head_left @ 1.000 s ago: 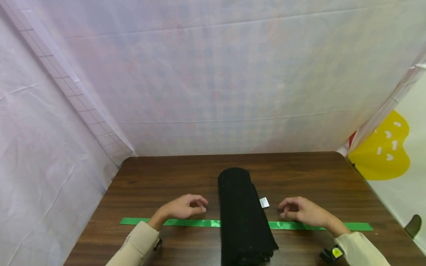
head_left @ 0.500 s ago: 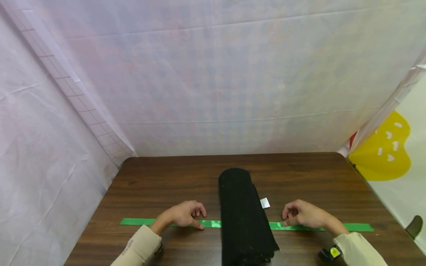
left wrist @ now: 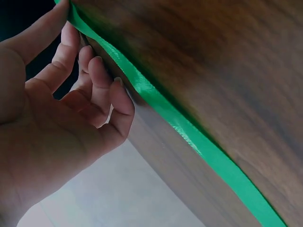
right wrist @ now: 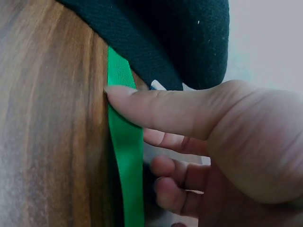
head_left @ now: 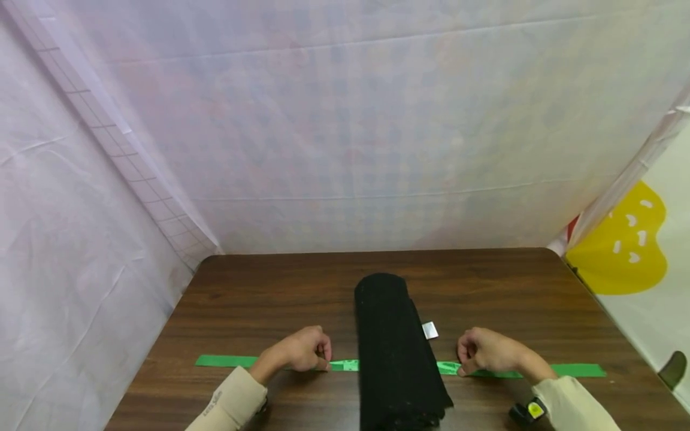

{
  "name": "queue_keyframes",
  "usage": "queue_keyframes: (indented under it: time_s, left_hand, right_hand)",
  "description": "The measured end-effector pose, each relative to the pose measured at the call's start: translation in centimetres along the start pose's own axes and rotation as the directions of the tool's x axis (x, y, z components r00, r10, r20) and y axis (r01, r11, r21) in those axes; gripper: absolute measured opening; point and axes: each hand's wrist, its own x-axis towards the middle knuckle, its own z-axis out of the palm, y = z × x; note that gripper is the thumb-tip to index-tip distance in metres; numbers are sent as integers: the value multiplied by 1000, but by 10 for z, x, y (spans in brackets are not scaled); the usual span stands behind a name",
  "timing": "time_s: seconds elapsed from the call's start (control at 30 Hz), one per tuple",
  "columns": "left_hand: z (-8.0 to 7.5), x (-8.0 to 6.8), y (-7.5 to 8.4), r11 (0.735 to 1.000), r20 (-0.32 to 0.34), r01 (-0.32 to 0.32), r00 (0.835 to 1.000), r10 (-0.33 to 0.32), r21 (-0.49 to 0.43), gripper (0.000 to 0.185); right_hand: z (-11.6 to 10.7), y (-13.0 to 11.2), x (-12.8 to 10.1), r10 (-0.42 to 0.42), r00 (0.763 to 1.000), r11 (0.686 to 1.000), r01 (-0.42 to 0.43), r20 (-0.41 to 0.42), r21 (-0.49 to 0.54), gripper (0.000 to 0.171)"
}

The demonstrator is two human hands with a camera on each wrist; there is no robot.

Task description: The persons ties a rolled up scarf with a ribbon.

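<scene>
The white sheeting hangs around me on three sides, with a yellow shape showing through at my right. Below it lies the dark wooden bench, and everything I am handling sits on it.

A black roll of cloth lies straight down the middle of the bench, running away from me, its near end at the bench's near edge. A small white tag sticks out on its right side.

A green ribbon lies flat across the bench from left to right and passes under the black roll, so a stretch shows on either side of it.

My left hand is just left of the roll, fingers curled, pinching the ribbon at the fingertips; the left wrist view shows my thumb on the ribbon and my fingers bent against it. My right hand is just right of the roll, also curled, with my thumb pressed on the ribbon close to the black cloth and the other fingers tucked beneath.

Both sleeves are cream-coloured.
</scene>
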Motion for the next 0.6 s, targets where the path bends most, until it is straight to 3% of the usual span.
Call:
queue_keyframes:
  time_s: [0.17, 0.27, 0.5, 0.6]
  left_hand:
    - [0, 2, 0, 999, 9, -29, 1000, 28, 36, 20]
    - [-1, 3, 1, 999, 19, -34, 999, 33, 4, 19]
    - [-5, 5, 0, 998, 19, -26, 999, 28, -60, 10]
    - [-5, 6, -1, 997, 18, -25, 999, 27, -67, 9]
  right_hand:
    - [-2, -4, 0, 25, 999, 1000, -25, 24, -6, 26]
    - [-3, -6, 0, 31, 999, 999, -31, 31, 9, 22]
    - [-5, -7, 1, -25, 996, 979, 9, 80, 204, 14]
    - [-7, -5, 0, -16, 996, 973, -4, 84, 232, 10]
